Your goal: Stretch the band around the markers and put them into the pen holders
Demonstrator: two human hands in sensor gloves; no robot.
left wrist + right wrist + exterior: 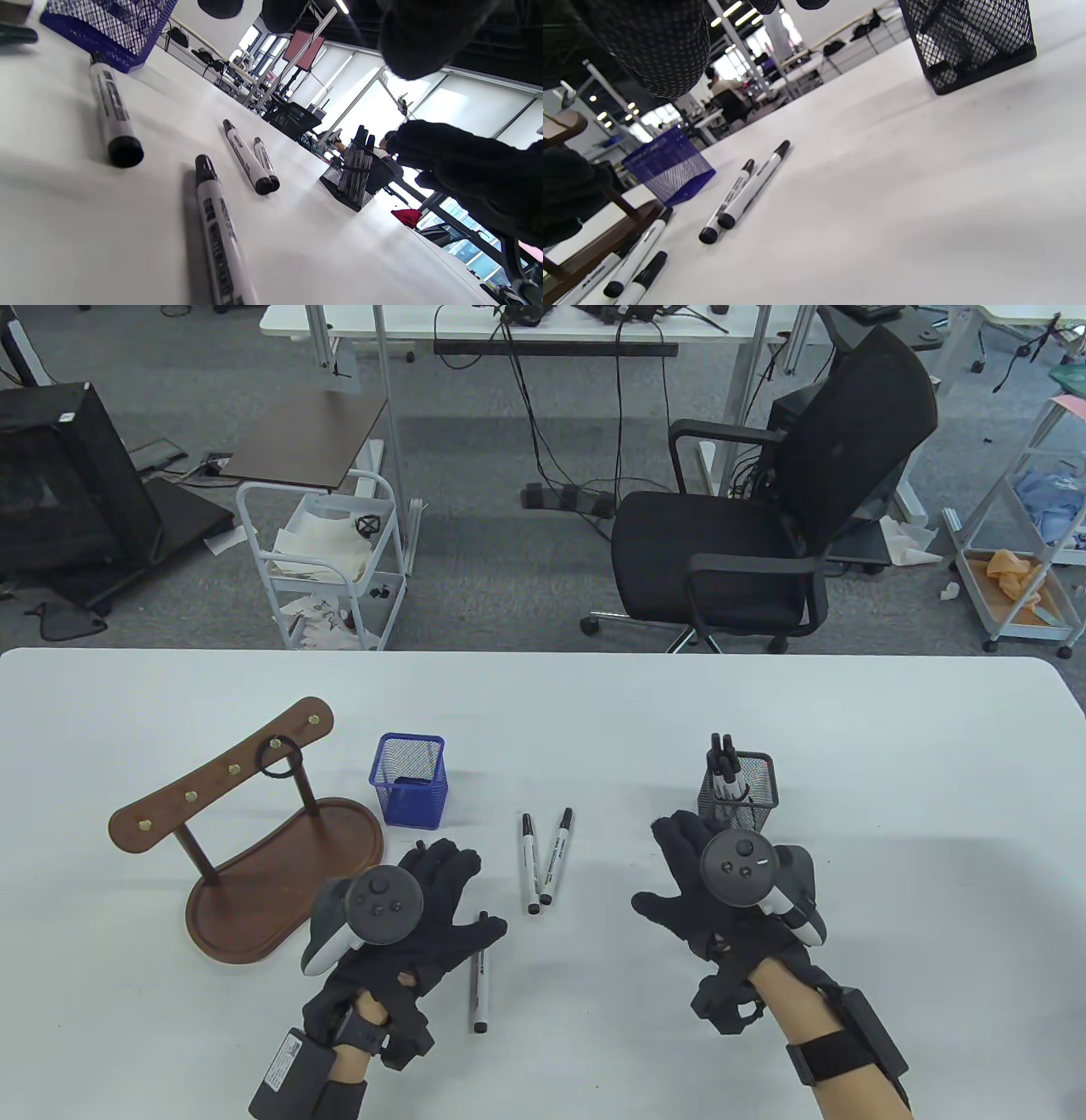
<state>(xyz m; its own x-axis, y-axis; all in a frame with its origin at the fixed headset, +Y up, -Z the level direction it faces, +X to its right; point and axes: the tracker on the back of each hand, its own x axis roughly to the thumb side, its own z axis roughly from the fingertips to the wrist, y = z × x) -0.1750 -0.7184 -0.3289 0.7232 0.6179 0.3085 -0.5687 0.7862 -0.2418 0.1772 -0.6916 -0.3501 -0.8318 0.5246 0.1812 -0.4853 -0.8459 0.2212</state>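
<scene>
Nearest the person, both gloved hands lie low over the table with fingers spread and holding nothing: the left hand (424,908) just beside a loose marker (480,976), the right hand (721,891) in front of the black mesh holder (740,802), which already has markers standing in it. Between the hands lie two more white, black-capped markers (543,861) side by side, seemingly ready for bundling. Farther back stands the blue mesh holder (410,779), and a black band (280,757) hangs on a peg of the wooden rack (254,848), apparently not yet fetched.
</scene>
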